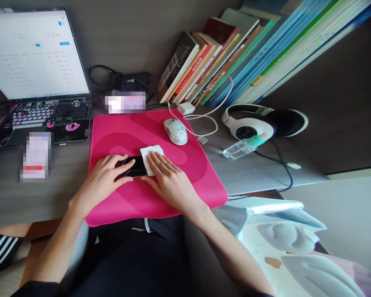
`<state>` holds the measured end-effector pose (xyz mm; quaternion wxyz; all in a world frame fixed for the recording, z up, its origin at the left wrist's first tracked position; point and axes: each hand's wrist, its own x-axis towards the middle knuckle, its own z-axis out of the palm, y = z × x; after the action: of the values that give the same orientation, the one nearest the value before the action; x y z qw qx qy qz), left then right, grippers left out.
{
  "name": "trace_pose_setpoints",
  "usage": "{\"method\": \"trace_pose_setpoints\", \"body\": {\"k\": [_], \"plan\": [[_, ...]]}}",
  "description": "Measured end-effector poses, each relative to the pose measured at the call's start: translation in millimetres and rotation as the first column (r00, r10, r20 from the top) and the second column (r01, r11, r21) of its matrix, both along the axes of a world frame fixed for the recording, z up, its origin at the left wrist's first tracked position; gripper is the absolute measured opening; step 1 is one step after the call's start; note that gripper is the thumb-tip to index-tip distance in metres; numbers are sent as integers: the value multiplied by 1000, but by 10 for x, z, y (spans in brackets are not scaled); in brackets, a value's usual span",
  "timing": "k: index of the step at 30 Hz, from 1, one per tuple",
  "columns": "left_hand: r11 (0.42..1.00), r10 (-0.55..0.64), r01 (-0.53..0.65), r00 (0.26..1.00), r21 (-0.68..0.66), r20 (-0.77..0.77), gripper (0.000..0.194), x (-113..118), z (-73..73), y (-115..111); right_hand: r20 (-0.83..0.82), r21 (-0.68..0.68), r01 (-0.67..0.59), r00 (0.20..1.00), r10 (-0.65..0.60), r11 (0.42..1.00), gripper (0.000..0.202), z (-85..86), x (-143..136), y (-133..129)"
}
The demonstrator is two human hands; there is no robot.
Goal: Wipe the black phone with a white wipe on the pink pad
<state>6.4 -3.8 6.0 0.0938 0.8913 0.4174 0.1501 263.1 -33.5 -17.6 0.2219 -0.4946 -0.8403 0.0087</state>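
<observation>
A black phone-like slab (137,166) with a glossy face lies on the pink desk mat (126,206). My left hand (106,177) grips its left end, thumb at the near edge and fingers at the far edge and on top. A folded white cloth or tissue (145,155) covers the right part of the slab. Pressing on this cloth are the fingers of my right hand (168,177), with the thumb along the slab's near edge. A patterned mouse (175,131) rests on the mat beyond my right hand.
An open laptop (49,119) stands at the left, a blurred item (35,156) before it. Books (204,62) lean at the back. White headphones (238,119), a clear spray bottle (238,149) and a white cable (208,116) lie to the right.
</observation>
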Motion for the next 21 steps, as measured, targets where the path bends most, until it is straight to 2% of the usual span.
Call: {"method": "trace_pose_setpoints", "body": {"k": [12,17,21], "plan": [[1000,-4,4,1000,20,-7,53,-1,-3,2,34,29,9,999,-10,1000,56,18,-9,25],[999,6,-5,999,32,-38,53,-3,-6,-5,135,88,22,990,-33,996,60,108,-75,-169],[999,-2,4,999,52,-40,52,7,-8,-1,203,151,10,978,-41,988,55,179,-106,-340]]}}
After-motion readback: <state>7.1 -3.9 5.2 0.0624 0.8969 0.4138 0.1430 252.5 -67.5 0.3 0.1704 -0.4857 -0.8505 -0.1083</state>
